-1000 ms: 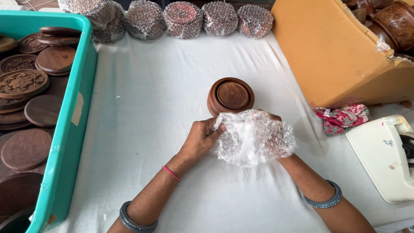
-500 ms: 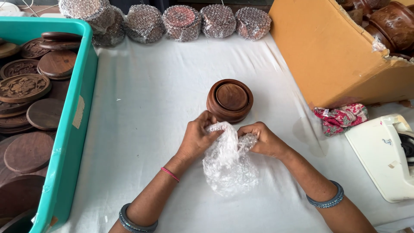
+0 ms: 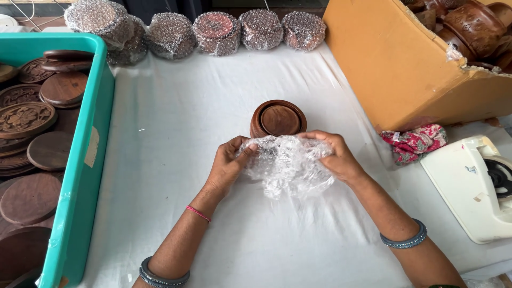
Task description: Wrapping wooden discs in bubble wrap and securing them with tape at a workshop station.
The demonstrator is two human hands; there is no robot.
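A crumpled sheet of clear bubble wrap is stretched between both my hands above the white table cover. My left hand pinches its left edge and my right hand grips its right edge. Just behind the wrap stands a round brown wooden bowl, upside down on the cloth, its near side partly hidden by the wrap.
A teal crate of carved wooden lids fills the left. Several bubble-wrapped round pieces line the far edge. A cardboard box of wooden bowls lies at right, with a patterned cloth and a white tape dispenser nearby.
The bubble wrap, bunched low between my hands half a second ago, has been lifted and spread wider in front of the wooden bowl. The bowl has stayed in place.
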